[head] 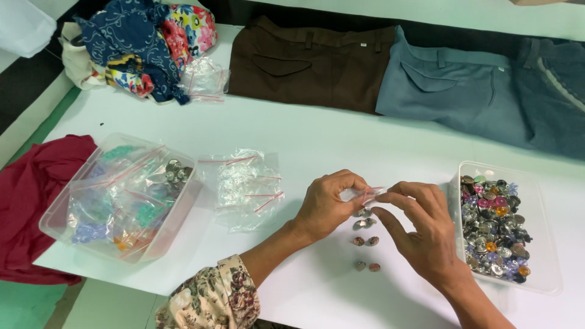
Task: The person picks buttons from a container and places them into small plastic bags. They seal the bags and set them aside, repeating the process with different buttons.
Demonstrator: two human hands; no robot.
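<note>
White tabletop (341, 140), viewed from above. The left hand (329, 204) and right hand (420, 234) meet near its front edge, the fingers of both pinched together on a small clear zip bag (365, 195) held between them just above the surface. Directly beneath the hands lie loose buttons (365, 240) in short pairs. Right of the right hand stands a clear tub of mixed buttons (495, 228); left of the left hand lie empty zip bags (247, 186) and, farther left, a clear tub of filled bags (125, 198) beside a dark red cloth (30, 201). Beyond the hands, along the far edge, lie brown trousers (317, 64), blue-grey trousers (451, 91) and a heap of patterned fabric (143, 45). Green floor (24, 304) shows at the near left.
</note>
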